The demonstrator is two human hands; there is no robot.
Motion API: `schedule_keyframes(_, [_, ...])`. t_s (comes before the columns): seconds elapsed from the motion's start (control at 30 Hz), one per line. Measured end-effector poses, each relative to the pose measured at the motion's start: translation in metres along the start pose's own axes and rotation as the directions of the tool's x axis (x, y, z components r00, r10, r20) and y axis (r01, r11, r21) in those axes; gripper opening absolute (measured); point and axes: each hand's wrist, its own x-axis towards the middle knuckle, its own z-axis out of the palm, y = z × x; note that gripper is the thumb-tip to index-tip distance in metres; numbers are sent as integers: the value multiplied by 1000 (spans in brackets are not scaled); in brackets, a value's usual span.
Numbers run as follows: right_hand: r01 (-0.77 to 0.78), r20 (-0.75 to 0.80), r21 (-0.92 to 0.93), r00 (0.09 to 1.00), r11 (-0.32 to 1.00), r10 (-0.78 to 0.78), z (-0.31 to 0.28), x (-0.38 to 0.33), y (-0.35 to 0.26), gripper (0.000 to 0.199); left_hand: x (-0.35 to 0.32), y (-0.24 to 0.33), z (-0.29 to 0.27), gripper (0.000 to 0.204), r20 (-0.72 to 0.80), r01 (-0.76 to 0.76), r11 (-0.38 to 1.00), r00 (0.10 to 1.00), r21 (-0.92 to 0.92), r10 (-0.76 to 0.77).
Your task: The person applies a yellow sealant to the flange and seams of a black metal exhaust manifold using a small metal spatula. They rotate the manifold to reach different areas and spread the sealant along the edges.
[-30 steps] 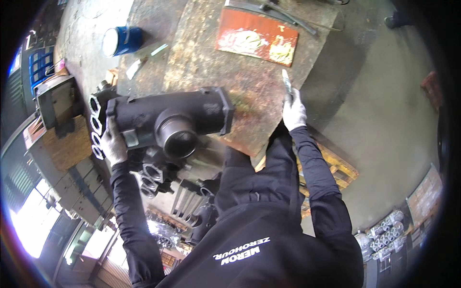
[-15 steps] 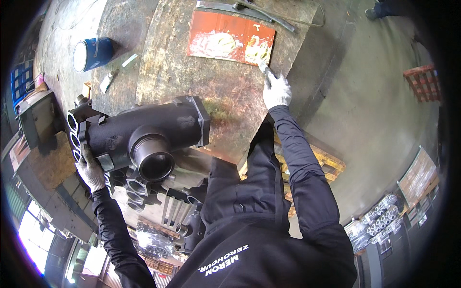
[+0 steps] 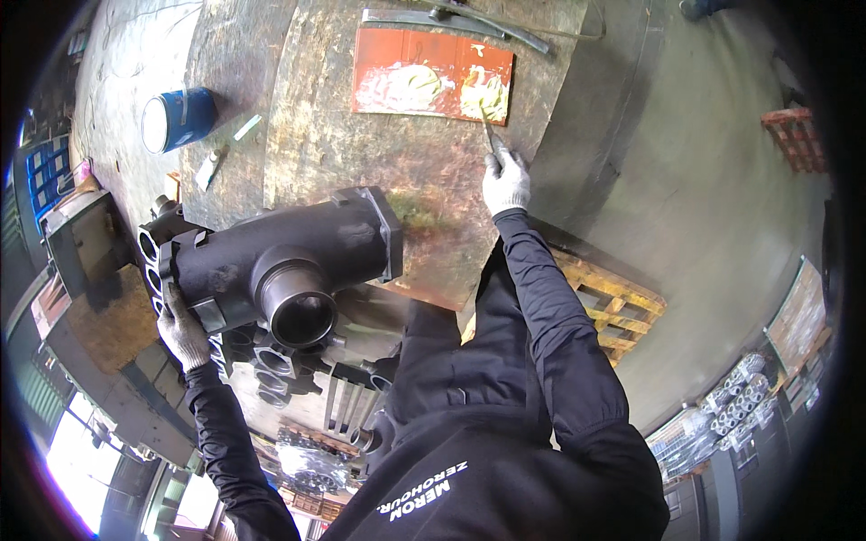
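In my gloved right hand [image 3: 507, 185] is a thin-bladed putty knife [image 3: 489, 133]. Its tip touches the smaller patch of cream paste [image 3: 485, 94] near the right end of a red board [image 3: 372, 56]. A bigger, whitish heap of paste [image 3: 417, 85] lies at the board's middle. Nearer to me, a large black cast pipe housing [image 3: 239, 261] rests at the table's edge, with a round open neck [image 3: 304, 316] facing me and a square flange at its right end. My gloved left hand [image 3: 185, 335] grips the left end; part of the fingers is hidden.
A blue drum-shaped can [image 3: 185, 119], a small white tube [image 3: 208, 169] and a pale strip [image 3: 247, 126] stand or lie on the worn tabletop [image 3: 307, 153]. Dark bars [image 3: 433, 18] lie beyond the board. A yellow pallet [image 3: 613, 302] sits on the floor at right.
My right hand has drawn slightly toward me and left with the putty knife, whose blade shows more plainly. The view has shifted a little; the left hand stays on the housing.
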Motion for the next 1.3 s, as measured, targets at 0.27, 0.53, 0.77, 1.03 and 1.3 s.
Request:
schedule_keyframes(0.27, [-357,286,749,934,558,214,34,-8,-11,39,7,-4,0,60,28,-21,997,999,-67,23])
schedule_keyframes(0.53, [-477,476,876,879,-68,-30,-36,-95,-52,39,18,9,-4,61,299,21,952,951,-306,76])
schedule_keyframes(0.77, [-527,533,842,846,115,-26,-27,-199,-84,30,17,15,-7,55,354,57,954,934,-294,53])
schedule_keyframes(1.03, [0,137,510,987,860,-81,4,-240,-118,36,18,18,-6,56,314,-39,956,940,-292,134])
schedule_keyframes(1.3, [62,162,159,983,985,-88,-19,-243,-135,40,20,9,-8,59,307,-94,969,938,-231,164])
